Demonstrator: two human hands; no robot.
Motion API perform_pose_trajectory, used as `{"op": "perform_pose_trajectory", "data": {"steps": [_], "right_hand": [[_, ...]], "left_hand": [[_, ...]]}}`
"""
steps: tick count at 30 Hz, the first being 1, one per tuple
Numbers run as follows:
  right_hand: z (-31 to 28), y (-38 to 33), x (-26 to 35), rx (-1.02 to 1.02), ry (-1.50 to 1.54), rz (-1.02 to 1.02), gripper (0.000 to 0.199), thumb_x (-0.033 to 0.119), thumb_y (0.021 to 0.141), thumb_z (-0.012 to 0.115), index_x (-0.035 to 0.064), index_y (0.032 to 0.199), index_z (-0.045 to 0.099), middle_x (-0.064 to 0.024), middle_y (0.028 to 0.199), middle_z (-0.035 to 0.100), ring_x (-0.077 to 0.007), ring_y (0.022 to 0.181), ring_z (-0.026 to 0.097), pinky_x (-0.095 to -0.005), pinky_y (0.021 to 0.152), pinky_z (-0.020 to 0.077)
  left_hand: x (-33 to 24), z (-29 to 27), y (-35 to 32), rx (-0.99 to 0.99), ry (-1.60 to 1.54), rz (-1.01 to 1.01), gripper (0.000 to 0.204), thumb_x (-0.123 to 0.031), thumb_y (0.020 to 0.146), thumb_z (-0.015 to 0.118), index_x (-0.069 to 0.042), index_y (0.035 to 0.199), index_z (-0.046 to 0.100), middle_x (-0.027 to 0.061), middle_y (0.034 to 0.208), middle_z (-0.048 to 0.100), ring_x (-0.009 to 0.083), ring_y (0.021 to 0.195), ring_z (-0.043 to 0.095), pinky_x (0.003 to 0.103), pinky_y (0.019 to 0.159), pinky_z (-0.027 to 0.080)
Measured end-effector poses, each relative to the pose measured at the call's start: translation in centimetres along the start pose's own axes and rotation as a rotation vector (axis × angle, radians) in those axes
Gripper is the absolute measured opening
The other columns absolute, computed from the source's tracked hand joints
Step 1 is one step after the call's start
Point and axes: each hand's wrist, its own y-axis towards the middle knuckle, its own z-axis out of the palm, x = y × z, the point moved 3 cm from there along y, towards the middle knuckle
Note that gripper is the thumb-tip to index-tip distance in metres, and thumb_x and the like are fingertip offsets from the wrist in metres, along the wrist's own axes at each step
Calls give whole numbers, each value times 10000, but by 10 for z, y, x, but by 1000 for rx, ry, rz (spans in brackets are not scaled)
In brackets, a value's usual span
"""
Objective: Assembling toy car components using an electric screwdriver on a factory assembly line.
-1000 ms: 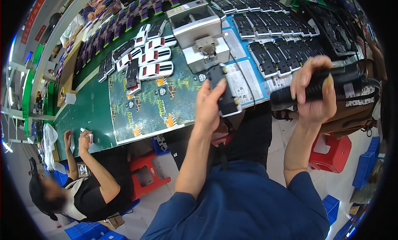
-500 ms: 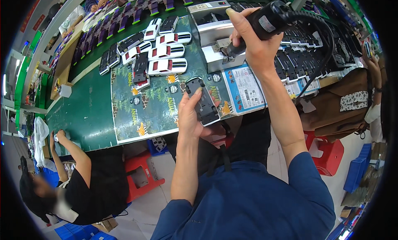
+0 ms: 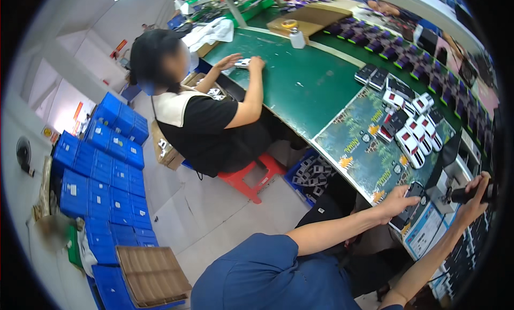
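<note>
At the right, my left hand (image 3: 395, 205) grips a toy car (image 3: 412, 193) with its black underside up, above the table's near edge. My right hand (image 3: 472, 207) is wrapped round a black electric screwdriver (image 3: 461, 195), farther right. The screwdriver's tip end is close to a silver metal box (image 3: 459, 169); whether they touch I cannot tell. Beyond my left hand, several white toy cars (image 3: 411, 145) with dark stripes lie grouped on a printed mat (image 3: 350, 144), some beside upturned cars with black undersides (image 3: 397, 121).
A co-worker in a black top (image 3: 201, 117) sits at the green table (image 3: 300, 90), hands around a white car (image 3: 242, 63). Below are a red stool (image 3: 241, 182) and a blue bin of white parts (image 3: 293, 176). Blue crates (image 3: 77, 195) are stacked left; purple-and-black pieces (image 3: 396, 55) line the back.
The view has swung left, bringing the co-worker and crates into the middle and putting my hands at the right edge. Both hands keep hold of the toy car and the screwdriver.
</note>
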Motion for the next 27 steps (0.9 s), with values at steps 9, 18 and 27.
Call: {"op": "perform_pose_trajectory", "data": {"steps": [9,18,27], "right_hand": [[32,14,17,-107,-197,-77,186,212,995,619,34,940,615,18,657,454,-52,530,417,-218,525,318],[15,15,-1,-48,-18,70,219,212,994,614,6,1055,657,27,612,438,-40,453,370,-210,442,299],[21,-42,49,166,510,336,144,263,985,554,133,977,492,6,744,368,-97,596,359,-278,546,345]], "left_hand": [[-6,5,8,12,26,-1,93,-104,934,643,-44,960,577,38,848,652,113,700,647,262,644,539],[-2,5,2,23,16,-64,97,-99,913,657,-26,960,615,59,871,681,126,708,659,279,635,551],[-12,-5,1,30,887,194,128,-165,860,695,-45,901,703,71,868,709,151,745,657,341,663,528]]}}
